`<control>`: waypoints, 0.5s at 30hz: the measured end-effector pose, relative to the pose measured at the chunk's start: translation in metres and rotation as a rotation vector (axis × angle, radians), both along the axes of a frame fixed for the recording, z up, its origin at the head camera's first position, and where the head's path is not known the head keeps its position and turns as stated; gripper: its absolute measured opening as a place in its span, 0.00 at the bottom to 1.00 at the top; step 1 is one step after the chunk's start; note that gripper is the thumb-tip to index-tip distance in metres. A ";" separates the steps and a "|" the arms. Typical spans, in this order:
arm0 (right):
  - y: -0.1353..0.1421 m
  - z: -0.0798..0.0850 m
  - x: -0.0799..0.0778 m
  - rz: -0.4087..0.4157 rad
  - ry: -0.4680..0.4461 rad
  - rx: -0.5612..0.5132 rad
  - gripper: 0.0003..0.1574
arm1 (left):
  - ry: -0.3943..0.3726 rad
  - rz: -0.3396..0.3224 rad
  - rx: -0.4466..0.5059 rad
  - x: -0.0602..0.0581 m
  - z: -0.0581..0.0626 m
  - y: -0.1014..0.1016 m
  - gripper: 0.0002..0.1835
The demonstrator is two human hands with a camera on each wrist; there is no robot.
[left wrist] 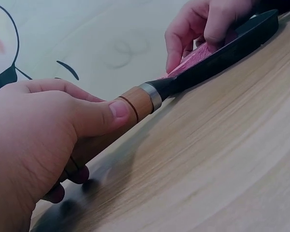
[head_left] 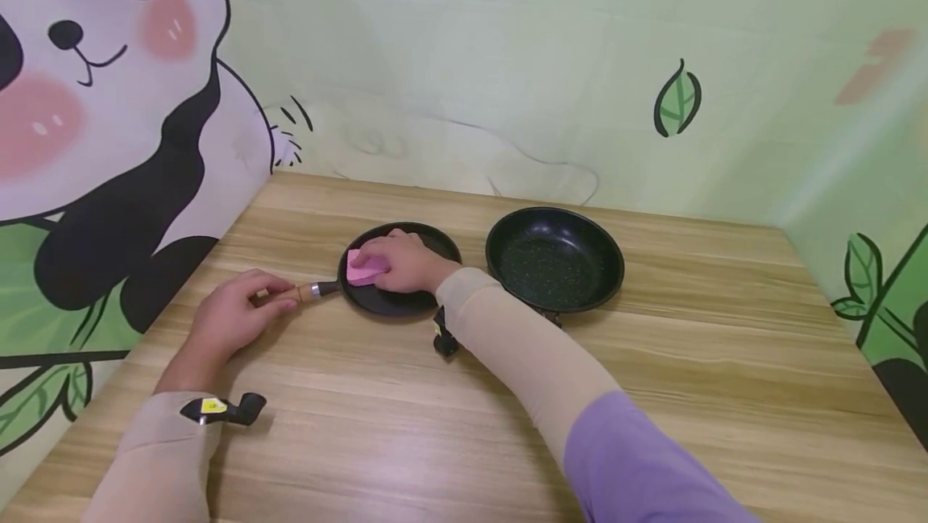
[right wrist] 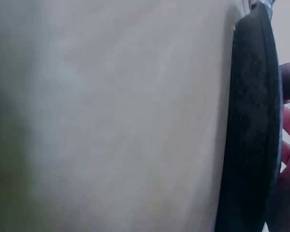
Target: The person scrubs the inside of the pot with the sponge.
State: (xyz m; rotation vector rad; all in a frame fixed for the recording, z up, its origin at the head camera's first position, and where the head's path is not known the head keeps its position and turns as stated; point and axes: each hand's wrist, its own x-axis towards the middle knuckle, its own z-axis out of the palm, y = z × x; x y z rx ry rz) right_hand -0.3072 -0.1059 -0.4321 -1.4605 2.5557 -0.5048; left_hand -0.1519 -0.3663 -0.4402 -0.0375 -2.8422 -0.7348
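Observation:
My left hand (head_left: 235, 313) grips the wooden handle (left wrist: 135, 104) of a flat black frying pan (head_left: 395, 309), its thumb lying along the top of the wood. A metal collar (left wrist: 153, 95) joins this handle to the pan. Inside the pan, at the handle side, my right hand (head_left: 406, 263) holds a pink sponge (head_left: 357, 271) against the surface, fingers bent over it. In the left wrist view the sponge (left wrist: 195, 59) shows under the right fingers. The right wrist view catches the pan's outer side wall (right wrist: 251, 125), with part of the right hand (right wrist: 289, 145) behind it.
A deeper black speckled frying pan (head_left: 558, 261) stands just right of the first, partly behind the right forearm. Both are on a wood-grain table (head_left: 377, 426). A wall (head_left: 464, 64) painted with a panda and leaves rises along the table's back and sides.

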 end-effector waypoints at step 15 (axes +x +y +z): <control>0.022 0.010 0.016 0.142 0.000 0.049 0.21 | 0.072 -0.030 -0.037 -0.002 -0.005 0.002 0.16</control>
